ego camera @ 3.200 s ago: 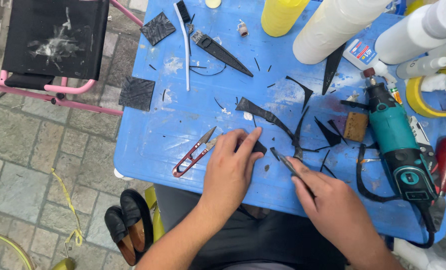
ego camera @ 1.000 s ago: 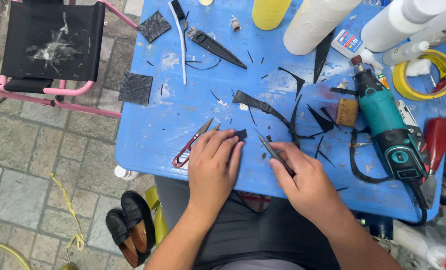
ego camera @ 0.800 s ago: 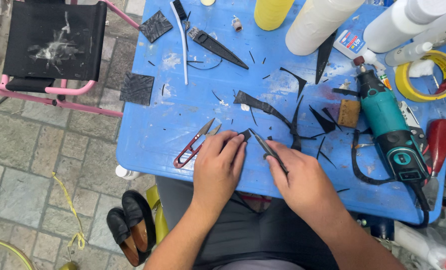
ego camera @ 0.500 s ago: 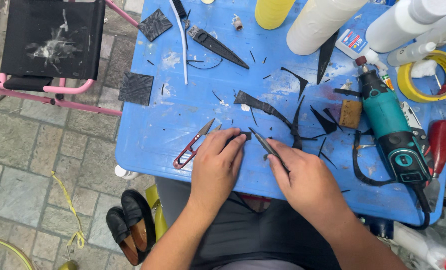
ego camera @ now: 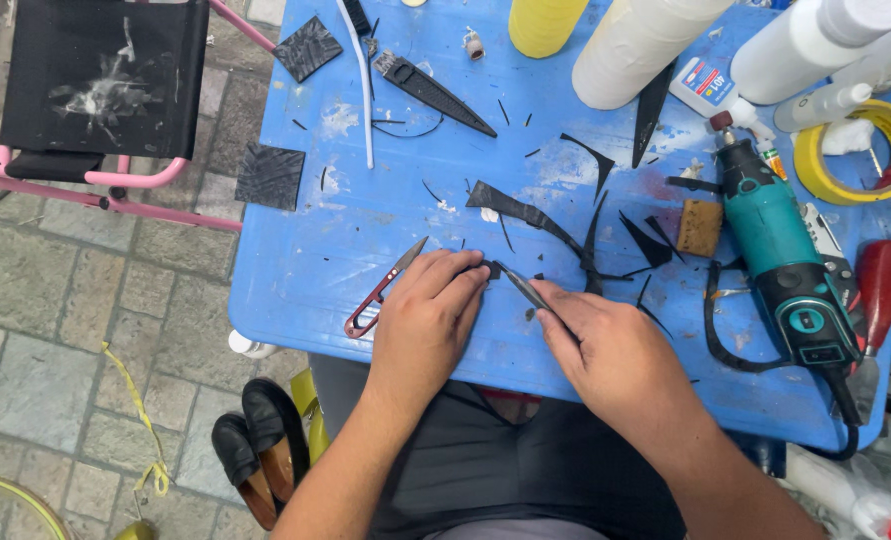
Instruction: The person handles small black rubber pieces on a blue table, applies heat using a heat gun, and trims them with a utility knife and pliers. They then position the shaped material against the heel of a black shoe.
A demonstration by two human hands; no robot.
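My left hand [ego camera: 427, 318] presses flat on the blue table [ego camera: 305, 250], its fingertips holding down a small black piece [ego camera: 489, 267]. My right hand [ego camera: 605, 345] grips a thin metal blade [ego camera: 523, 288] whose tip meets that black piece. Red-handled thread snips [ego camera: 383, 290] lie just left of my left hand. A long black strip [ego camera: 525, 213] curves across the table just beyond both hands, with several black offcuts around it.
A teal rotary power tool [ego camera: 780, 265] with a black cord lies at the right, beside a red-handled tool [ego camera: 880, 290] and a yellow tape roll [ego camera: 860, 152]. White and yellow bottles [ego camera: 640, 45] stand at the back. A black folding chair [ego camera: 105, 80] stands left; black shoes [ego camera: 255, 450] below.
Both hands have drawn closer together over the small black piece. My right hand's blade tip moved left to meet it, while my left hand stays pressed on the table.
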